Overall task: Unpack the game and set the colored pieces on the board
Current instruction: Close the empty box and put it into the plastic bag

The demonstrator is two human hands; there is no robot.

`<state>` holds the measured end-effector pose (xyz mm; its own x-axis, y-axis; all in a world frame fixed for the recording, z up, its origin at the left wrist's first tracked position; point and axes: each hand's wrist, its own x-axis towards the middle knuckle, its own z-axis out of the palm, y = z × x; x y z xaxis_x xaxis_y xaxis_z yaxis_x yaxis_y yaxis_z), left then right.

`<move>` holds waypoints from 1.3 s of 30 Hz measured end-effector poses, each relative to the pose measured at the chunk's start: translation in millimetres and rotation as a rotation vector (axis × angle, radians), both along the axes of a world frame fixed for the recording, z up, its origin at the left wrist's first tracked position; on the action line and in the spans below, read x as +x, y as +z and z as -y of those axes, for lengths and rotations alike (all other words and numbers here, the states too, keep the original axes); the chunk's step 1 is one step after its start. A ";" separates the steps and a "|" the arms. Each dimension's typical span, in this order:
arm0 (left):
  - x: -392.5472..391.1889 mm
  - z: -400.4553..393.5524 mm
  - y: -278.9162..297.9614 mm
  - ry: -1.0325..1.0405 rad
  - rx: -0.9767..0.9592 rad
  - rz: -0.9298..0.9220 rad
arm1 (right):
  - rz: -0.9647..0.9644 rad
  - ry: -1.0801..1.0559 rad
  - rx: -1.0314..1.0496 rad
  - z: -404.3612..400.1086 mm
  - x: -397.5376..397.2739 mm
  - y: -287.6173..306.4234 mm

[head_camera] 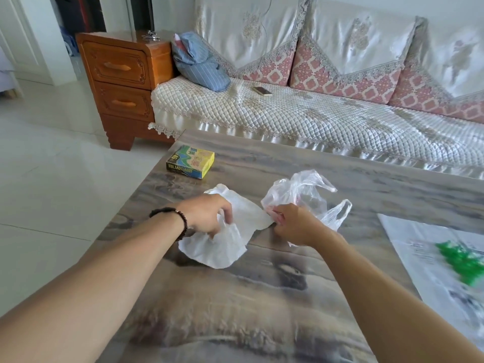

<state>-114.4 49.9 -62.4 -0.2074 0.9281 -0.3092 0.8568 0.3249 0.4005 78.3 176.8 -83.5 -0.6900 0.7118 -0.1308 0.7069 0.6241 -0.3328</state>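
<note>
A: Status on the bench (262, 297)?

B: Left hand (203, 214) has fingers (222, 221) pinched into a white plastic bag (227, 239) lying crumpled mid-bench. Right hand (296, 226) is closed on the neck of a clear plastic bag (301, 195), with something reddish bunched at the fingertips (too blurred to call).

A: Board?

B: White printed sheet (419, 247) at the right edge of the bench, flat. Green pieces (463, 260) clustered on it, motion-blurred, can't count them. Well apart from both hands.

A: Anything in the way?

B: Game box (190, 161), yellow-green, sits at the far left corner of the bench, closed side up, clear of the bags. The clear bag's loose handles stick up between the right hand and the sheet. Beyond the bench: sofa (314, 113) with a phone (262, 90) on the seat, blue striped pillow (199, 66), wooden drawer cabinet (123, 82) beside it.
</note>
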 end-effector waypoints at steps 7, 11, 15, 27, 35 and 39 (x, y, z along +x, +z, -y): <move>22.3 7.9 -5.3 0.004 0.234 -0.121 | -0.281 -0.131 -0.037 12.8 31.5 2.4; 53.7 15.1 18.8 0.036 0.413 -0.054 | -0.436 -0.254 0.044 24.0 61.1 39.9; 100.6 16.0 57.7 0.015 0.566 0.006 | -0.669 -0.372 0.019 35.8 104.7 96.1; 351.2 3.6 117.7 -0.220 0.595 0.463 | -1.168 -0.816 0.012 115.8 373.6 176.6; 573.6 2.9 67.9 -0.459 0.415 0.658 | -1.337 -1.188 0.019 188.7 588.6 112.5; 661.2 8.0 6.4 -0.504 0.305 0.666 | -1.332 -1.400 -0.047 220.0 657.6 35.3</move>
